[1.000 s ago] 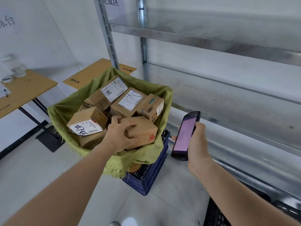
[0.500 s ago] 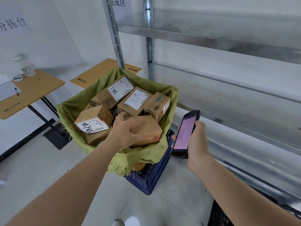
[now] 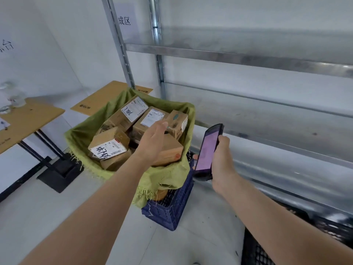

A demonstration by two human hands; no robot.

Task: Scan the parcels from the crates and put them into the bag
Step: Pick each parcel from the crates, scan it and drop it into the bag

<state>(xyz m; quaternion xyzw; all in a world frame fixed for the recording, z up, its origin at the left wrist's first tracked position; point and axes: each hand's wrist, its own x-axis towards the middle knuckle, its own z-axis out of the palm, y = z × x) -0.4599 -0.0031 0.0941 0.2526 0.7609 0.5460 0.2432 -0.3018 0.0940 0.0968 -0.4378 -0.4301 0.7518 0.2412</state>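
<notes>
Room: white walls, pale grey floor (image 3: 57,217), a paper sign with printed characters on the wall behind the rack.
Shelving: metal shelf rack (image 3: 248,60) along the right, its galvanised shelves bare in view.
Worktop: brown worktop (image 3: 28,121) at left on black legs, with a clear bottle (image 3: 14,94) near its far edge; a second brown board sits behind the bag.
Crate: blue crate (image 3: 172,205) on the floor, beside the rack, carrying the bag.
Bag: green bag (image 3: 91,127), its mouth folded open over the crate rim, frayed at the front edge.
Contents: cardboard parcels (image 3: 122,119) piled inside; several show white labels, one with black handwriting; plain brown parcel (image 3: 170,150) at the front right.
Left hand: left hand (image 3: 152,142) above the brown parcel, fingers straight and loosely spread, gripping nothing.
Right hand: right hand (image 3: 221,159) wrapped round a black scanner (image 3: 207,150), its lit pinkish screen facing left, just right of the bag.
Lower right: black mesh crate (image 3: 286,241), partly cut off.
</notes>
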